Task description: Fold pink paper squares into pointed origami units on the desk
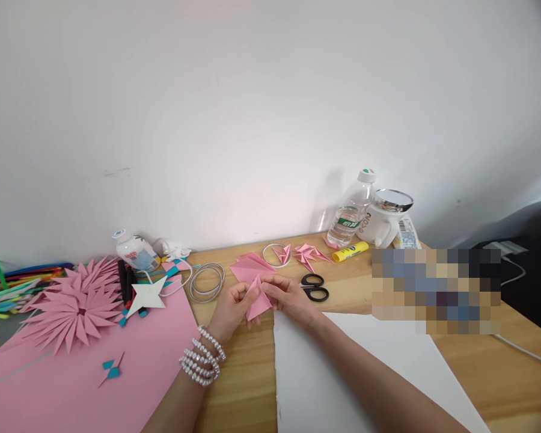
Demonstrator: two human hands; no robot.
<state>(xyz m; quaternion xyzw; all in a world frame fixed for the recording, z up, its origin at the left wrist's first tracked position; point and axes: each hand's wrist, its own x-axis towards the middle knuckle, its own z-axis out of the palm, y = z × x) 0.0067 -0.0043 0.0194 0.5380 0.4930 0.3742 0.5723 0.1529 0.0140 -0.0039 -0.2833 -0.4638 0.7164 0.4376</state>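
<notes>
Head view: pinching folded pink paper (pixel 258 305) with left hand (pixel 231 308) and right hand (pixel 295 300), over bare wooden desk (pixel 241 379), near edge of white sheet (pixel 342 379).

The tabletop (pixel 351 291) is smooth, light-grained wood with a soft sheen. Matt pink paper makes the spiky rosettes (pixel 79 310); the water bottle (pixel 349 213) is clear, glossy plastic.

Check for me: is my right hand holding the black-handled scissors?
No, the right hand pinches folded pink paper together with the left hand, while the black-handled scissors lie on the wooden table.
</notes>
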